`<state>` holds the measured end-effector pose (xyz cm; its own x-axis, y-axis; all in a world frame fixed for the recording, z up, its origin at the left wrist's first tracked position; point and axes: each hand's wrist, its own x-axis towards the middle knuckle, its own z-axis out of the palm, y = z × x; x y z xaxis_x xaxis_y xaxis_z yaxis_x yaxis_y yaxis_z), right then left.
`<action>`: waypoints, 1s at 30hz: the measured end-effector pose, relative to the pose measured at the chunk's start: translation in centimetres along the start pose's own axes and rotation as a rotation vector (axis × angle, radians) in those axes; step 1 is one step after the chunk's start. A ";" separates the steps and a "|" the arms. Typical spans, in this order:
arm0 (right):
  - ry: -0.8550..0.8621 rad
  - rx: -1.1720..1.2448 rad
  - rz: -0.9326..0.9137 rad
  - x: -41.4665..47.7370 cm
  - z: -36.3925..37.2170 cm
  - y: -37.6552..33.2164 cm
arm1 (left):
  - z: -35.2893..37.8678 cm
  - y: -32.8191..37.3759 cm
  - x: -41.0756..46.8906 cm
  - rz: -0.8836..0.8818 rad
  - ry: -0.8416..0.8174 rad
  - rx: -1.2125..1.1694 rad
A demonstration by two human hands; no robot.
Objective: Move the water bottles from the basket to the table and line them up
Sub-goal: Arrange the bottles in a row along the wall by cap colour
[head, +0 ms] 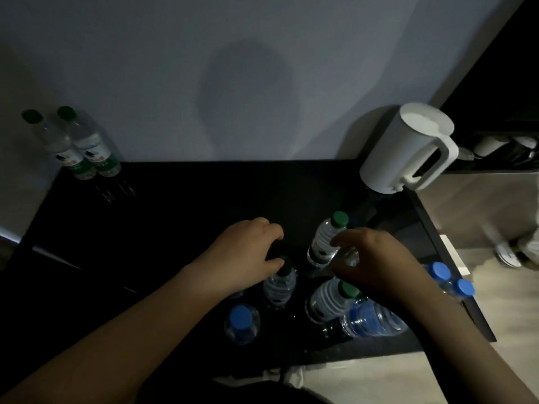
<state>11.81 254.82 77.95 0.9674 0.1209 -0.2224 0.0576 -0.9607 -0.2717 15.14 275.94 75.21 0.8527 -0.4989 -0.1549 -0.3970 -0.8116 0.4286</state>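
Two hands work low in the frame: the left hand (248, 252) has its grip curled over a green-capped bottle (280, 284), contact unclear; the right hand (376, 266) hovers spread beside an upright bottle (326, 240). Best to take each by the neck. The bench (180, 205) lies open toward two lined-up bottles (84, 147) upper left; the kettle (408, 150) and right edge crowd.

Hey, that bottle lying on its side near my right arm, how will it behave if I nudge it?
The lying bottle would probably roll, since its round body rests on the smooth dark table. It looks full, so likely fairly heavy. It could bump the green-capped bottle beside it.
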 end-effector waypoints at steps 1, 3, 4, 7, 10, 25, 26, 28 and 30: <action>-0.003 0.009 -0.003 -0.4 0.3 0.4 | 0.4 0.2 -0.1 -0.001 -0.009 0.004; -0.007 0.020 -0.008 -1.1 0.9 1.1 | 1.3 0.5 -0.2 -0.007 -0.020 0.011; -0.007 0.025 -0.009 -1.4 1.1 1.4 | 1.6 0.7 -0.3 -0.011 -0.022 0.015; 0.007 0.042 -0.013 -2.3 1.8 2.3 | 2.7 1.0 -0.2 -0.026 -0.023 0.032; 0.029 0.062 -0.012 -2.9 2.6 3.0 | 3.7 1.3 0.0 -0.039 -0.035 0.051; 0.051 0.092 -0.023 -2.9 6.6 4.4 | 5.7 1.4 0.9 -0.075 -0.031 0.117; 0.058 0.104 -0.020 -2.8 6.8 4.3 | 5.8 1.4 1.0 -0.075 -0.023 0.110; 0.076 0.144 -0.017 -2.6 7.2 4.4 | 6.0 1.3 1.0 -0.074 -0.010 0.082; 0.095 0.171 -0.017 -2.4 7.3 4.5 | 6.1 1.2 1.0 -0.074 0.000 0.046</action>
<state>7.91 252.04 70.45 0.9861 0.1050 -0.1289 0.0395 -0.9012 -0.4317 13.44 272.58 70.18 0.8804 -0.4371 -0.1842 -0.3481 -0.8592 0.3749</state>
